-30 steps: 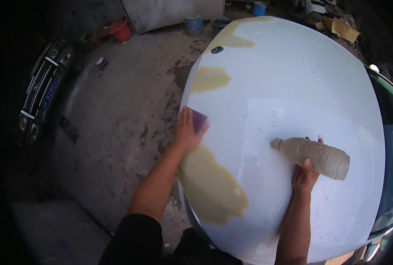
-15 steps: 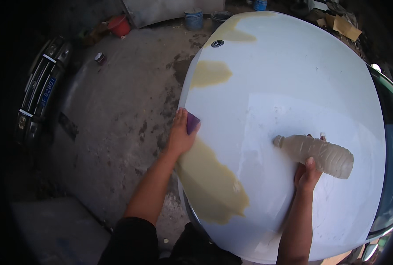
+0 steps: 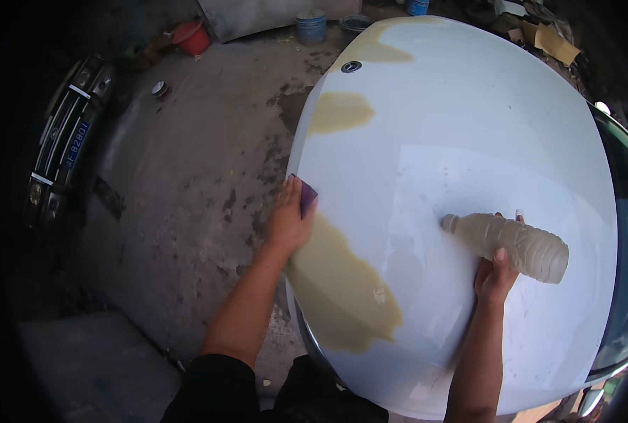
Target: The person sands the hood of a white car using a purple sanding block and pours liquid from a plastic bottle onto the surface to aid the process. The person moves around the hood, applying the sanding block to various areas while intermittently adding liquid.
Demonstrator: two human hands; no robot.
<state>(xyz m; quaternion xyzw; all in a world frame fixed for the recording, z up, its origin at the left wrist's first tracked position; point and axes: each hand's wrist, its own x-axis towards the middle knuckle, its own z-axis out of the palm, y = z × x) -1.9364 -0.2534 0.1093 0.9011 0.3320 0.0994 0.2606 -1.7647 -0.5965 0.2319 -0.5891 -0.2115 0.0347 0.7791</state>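
A white car hood (image 3: 525, 134) fills the right half of the head view, with tan filler patches along its left edge. My left hand (image 3: 290, 220) lies over that edge, just above the largest filler patch (image 3: 342, 289). Its fingers press a purple sheet of sandpaper (image 3: 309, 197) against the paint; only a corner of the sheet shows. My right hand (image 3: 498, 276) is wrapped round a cloudy plastic bottle (image 3: 515, 245), held nearly level above the hood with its neck pointing left. Some fingers are hidden behind the bottle.
A round emblem (image 3: 351, 67) sits on the hood's far left edge. The windshield (image 3: 627, 247) borders the hood at right. On the concrete floor (image 3: 180, 183) stand a red bucket (image 3: 191, 38), a blue bucket (image 3: 311, 27) and a small can (image 3: 160, 89). A dark car bumper (image 3: 63, 141) is at far left.
My left hand and the sandpaper have shifted very slightly against the hood's edge, and less of the sheet shows. The bottle stays in my right hand, almost unmoved.
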